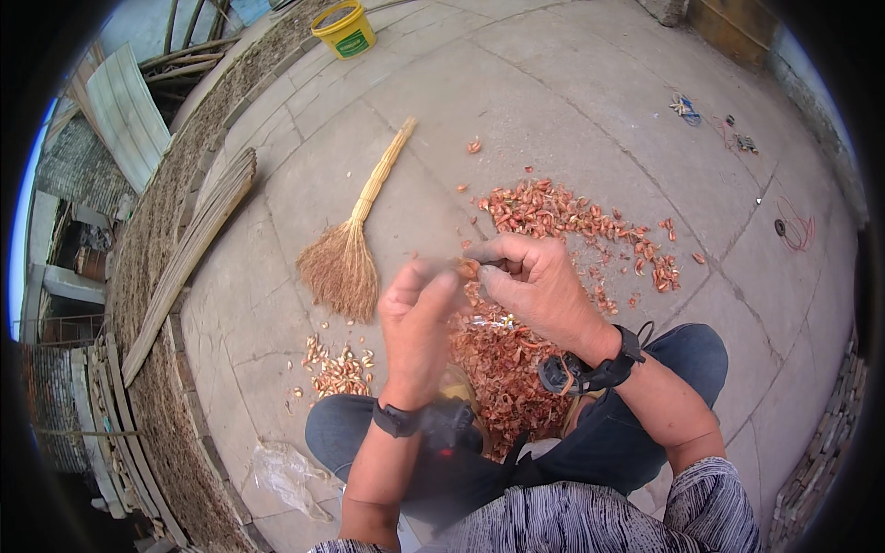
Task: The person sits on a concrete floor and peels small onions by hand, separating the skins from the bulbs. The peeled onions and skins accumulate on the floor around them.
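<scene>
My right hand (529,280) pinches a small reddish-brown bulb or clove (467,268), probably garlic or shallot, between thumb and fingertips. My left hand (422,304), blurred, is up against its left side; whether its fingers grip it I cannot tell. Below both hands, between my legs, lies a heap of reddish papery skins (511,380). A spread of red-skinned cloves (553,207) lies on the concrete beyond my right hand. Paler cloves (342,370) form a small pile left of my left knee. Both wrists wear black straps with devices.
A straw broom (352,242) lies left of my hands. A clear plastic bag (283,477) is at lower left. Farther off stand a yellow bucket (343,31) and a weathered plank (193,256) along the soil strip. Wires (795,231) lie on the right.
</scene>
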